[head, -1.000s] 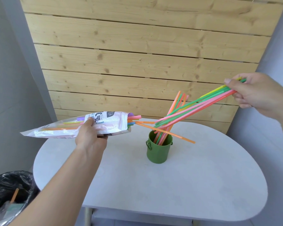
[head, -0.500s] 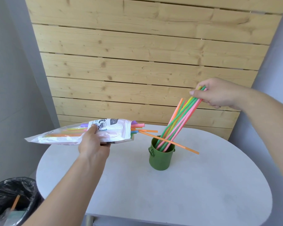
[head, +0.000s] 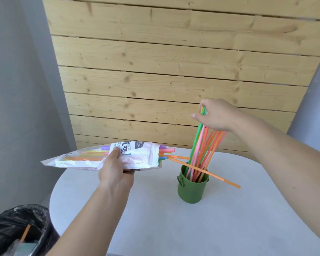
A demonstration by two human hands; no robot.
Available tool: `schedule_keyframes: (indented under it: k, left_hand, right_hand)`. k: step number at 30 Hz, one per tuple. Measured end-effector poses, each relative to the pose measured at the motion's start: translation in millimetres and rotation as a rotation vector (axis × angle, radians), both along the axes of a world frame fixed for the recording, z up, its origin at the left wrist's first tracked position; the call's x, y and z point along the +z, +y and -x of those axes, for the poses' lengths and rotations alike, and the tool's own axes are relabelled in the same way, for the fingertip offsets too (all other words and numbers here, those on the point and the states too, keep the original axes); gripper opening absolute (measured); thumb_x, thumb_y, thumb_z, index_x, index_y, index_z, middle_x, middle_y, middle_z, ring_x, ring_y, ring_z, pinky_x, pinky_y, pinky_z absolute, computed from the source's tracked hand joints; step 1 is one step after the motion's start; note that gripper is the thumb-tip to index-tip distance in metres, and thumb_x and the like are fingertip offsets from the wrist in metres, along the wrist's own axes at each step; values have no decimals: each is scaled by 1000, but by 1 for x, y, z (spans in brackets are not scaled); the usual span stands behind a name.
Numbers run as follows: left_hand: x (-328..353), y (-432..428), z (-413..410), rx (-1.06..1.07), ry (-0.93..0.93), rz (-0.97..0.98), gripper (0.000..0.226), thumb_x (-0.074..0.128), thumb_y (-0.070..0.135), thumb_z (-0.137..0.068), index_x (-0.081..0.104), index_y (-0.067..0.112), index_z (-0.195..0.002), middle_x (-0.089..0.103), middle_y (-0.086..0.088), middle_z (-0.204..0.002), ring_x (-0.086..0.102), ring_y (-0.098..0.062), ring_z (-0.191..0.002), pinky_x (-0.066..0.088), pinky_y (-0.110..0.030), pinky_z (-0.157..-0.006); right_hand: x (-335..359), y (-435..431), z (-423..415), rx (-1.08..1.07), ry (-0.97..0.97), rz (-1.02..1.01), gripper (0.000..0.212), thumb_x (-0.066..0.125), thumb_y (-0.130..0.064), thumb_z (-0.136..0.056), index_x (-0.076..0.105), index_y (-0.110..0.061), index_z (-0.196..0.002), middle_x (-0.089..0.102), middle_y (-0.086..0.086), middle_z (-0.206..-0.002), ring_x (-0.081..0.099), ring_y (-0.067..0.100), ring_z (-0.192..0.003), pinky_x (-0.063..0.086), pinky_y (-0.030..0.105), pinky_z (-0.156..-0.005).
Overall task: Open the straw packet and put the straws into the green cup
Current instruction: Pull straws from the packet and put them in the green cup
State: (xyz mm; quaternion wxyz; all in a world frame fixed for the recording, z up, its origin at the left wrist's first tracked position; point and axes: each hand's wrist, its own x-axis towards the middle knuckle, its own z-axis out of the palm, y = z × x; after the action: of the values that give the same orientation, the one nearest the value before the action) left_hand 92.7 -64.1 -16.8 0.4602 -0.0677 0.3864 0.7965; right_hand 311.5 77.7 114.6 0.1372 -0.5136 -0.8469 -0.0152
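Note:
The green cup point(head: 191, 191) stands on the white table point(head: 229, 228). My right hand point(head: 213, 115) pinches the top ends of a bundle of coloured straws point(head: 201, 145) that stands nearly upright with its lower ends inside the cup. My left hand point(head: 116, 169) holds the plastic straw packet point(head: 78, 159) level, left of the cup, its open mouth facing the cup. Several straw ends poke out of that mouth. One orange straw point(head: 216, 177) slants from the packet across the cup's rim toward the right.
A wooden plank wall point(head: 174, 71) rises right behind the table. A bin lined with a black bag point(head: 17, 228) sits on the floor at the lower left, an orange straw lying in it. Grey walls close in on both sides.
My right hand has swung left and down, tipping the straw bundle from a steep slant to nearly upright in the cup. The packet hand has barely moved.

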Motion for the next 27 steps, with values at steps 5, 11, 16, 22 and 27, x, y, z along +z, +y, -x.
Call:
schedule_keyframes:
  k: [5,11,16,22,27]
  left_hand:
    - [1,0,4,7,-14,-17,36,71,12,-99,64,8,-134,78,-9,-118,78,-25,-100,64,-44,-78]
    - [2,-1,3,4,-30,-30,34,70,10,-99,64,8,-133,78,-8,-119,78,-25,-100,64,-44,-79]
    - [3,-1,2,3,-35,-49,33,71,10,-99,65,8,-131,78,-9,-119,78,-26,-105,62,-49,-94]
    - [5,-2,3,3,-36,-62,33,70,11,-99,65,8,-131,78,-8,-120,78,-26,-105,64,-48,-91]
    - [9,-4,6,9,-41,-84,35,71,10,-98,64,8,-133,78,-9,-120,79,-27,-105,64,-49,-88]
  right_hand:
    - [-3,-3,-5,-57,63,-93,58,54,-62,-89,55,-17,-126,63,5,-91,59,34,-96,50,41,-80]
    - [-4,-18,-27,-129,249,-203,55,54,-56,-92,56,-14,-127,59,12,-125,59,36,-109,49,42,-89]
    - [-11,-49,-42,-233,285,-285,44,49,-51,-96,57,-15,-122,53,11,-124,61,36,-94,45,38,-73]
    - [-37,-99,-64,-348,422,-24,45,37,-57,-97,57,-19,-84,63,-1,-84,57,30,-84,43,38,-69]
    - [-61,-125,-73,-444,408,432,70,27,-70,-94,62,-9,-98,73,17,-88,73,32,-68,62,43,-71]
